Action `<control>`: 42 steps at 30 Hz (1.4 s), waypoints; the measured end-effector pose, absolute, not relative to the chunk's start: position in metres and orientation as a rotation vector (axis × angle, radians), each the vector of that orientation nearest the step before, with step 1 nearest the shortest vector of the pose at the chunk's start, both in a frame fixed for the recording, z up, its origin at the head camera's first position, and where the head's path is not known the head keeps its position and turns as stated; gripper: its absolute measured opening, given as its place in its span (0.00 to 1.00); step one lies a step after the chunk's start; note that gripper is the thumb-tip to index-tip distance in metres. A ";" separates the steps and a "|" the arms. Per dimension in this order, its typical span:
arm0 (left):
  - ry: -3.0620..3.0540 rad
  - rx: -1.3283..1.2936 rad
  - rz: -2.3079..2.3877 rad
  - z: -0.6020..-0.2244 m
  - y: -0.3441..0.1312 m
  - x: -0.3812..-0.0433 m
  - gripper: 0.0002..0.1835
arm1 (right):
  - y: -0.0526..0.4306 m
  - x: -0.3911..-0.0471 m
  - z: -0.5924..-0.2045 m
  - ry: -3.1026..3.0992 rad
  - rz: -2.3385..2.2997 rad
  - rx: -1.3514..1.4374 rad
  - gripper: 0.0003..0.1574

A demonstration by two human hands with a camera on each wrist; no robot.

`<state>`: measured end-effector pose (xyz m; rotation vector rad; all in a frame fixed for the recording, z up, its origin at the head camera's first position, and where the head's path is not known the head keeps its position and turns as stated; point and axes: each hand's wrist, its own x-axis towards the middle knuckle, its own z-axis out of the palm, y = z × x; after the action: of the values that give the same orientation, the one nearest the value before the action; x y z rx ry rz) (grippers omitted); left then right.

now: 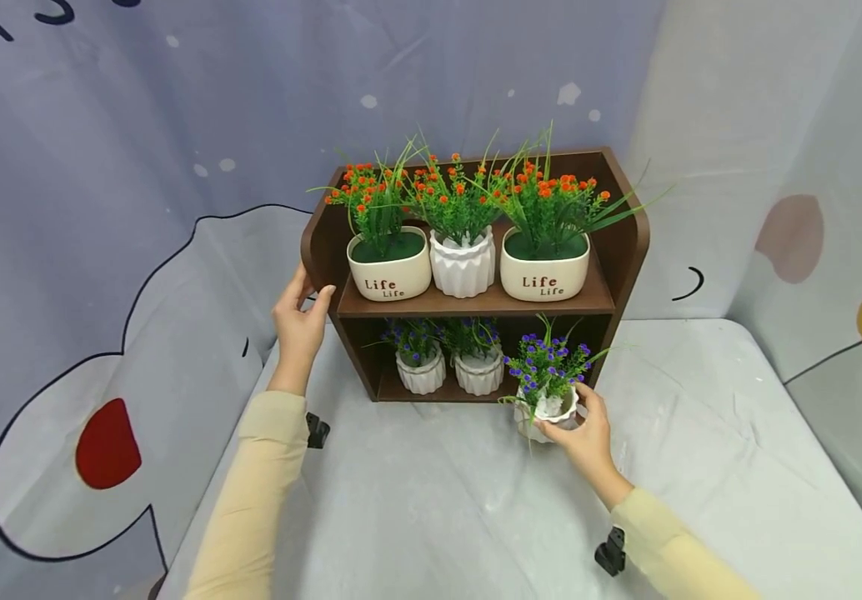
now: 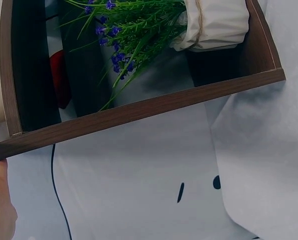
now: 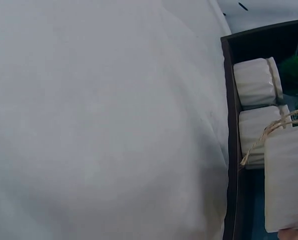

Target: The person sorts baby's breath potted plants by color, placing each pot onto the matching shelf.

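A brown two-tier wooden shelf (image 1: pixel 476 308) stands on the covered table. My left hand (image 1: pixel 300 321) touches its left side panel, fingers behind the edge; the left wrist view shows only part of that hand (image 2: pixel 0 200) at the panel. In front of the lower tier's right part, my right hand (image 1: pixel 584 429) grips a white ribbed pot with purple flowers (image 1: pixel 548 408) by its rim. The right wrist view shows this pot (image 3: pixel 288 180) with a twine tie, and a fingertip at its base. Two similar white pots, the left (image 1: pixel 422 375) and the middle one (image 1: pixel 479 372), stand on the lower tier.
On the upper tier sit two cream "Life" planters, left (image 1: pixel 389 279) and right (image 1: pixel 545 279), with a white fluted pot (image 1: pixel 463 267) between them, all bearing orange flowers. A grey-white cloth (image 1: pixel 431 500) covers the table. A printed curtain (image 1: pixel 176 125) hangs behind.
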<state>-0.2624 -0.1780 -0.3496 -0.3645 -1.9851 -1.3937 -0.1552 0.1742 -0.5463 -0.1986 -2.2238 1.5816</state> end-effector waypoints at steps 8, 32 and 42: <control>-1.980 -0.360 -1.389 -0.350 -0.178 -0.263 0.27 | 0.161 -0.172 -0.549 -2.198 1.489 -0.240 0.53; -1.994 -0.363 -1.362 -0.350 -0.180 -0.261 0.25 | 0.147 -0.207 -0.574 -2.122 1.499 -0.369 0.55; -1.993 -0.365 -1.353 -0.350 -0.180 -0.261 0.26 | 0.147 -0.216 -0.579 -2.108 1.541 -0.395 0.55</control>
<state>-0.2610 -0.1797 -0.3497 -0.3654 -1.9926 -1.3532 -0.2163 0.1472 -0.5792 -0.3951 -2.1079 1.5411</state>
